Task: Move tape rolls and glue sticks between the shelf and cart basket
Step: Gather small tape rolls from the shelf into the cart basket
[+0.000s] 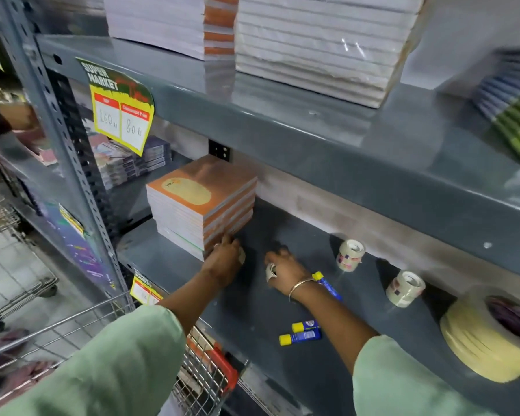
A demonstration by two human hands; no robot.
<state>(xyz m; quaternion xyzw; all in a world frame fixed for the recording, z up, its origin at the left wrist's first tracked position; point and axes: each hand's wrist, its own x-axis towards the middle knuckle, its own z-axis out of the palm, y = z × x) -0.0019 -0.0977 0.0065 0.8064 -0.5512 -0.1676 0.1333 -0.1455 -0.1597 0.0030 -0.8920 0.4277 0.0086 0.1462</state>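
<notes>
Both my hands reach onto the grey shelf (261, 325). My left hand (224, 259) rests beside the orange notebook stack (201, 202), closed on a small clear tape roll (241, 256) that peeks out at its fingers. My right hand (285, 270) grips another small tape roll (270, 271) at the thumb. A blue glue stick with a yellow cap (326, 284) lies just behind my right wrist. Two more glue sticks (302, 333) lie near the shelf's front. Two clear tape rolls (350, 255) (404, 288) stand further right, then a big yellow masking tape roll (487, 334).
The wire cart basket (204, 376) with a red rim sits below the shelf edge under my left arm. A second wire cart (12, 259) stands at the left. Paper stacks (312, 49) fill the shelf above. A price sign (120, 115) hangs from the upper shelf edge.
</notes>
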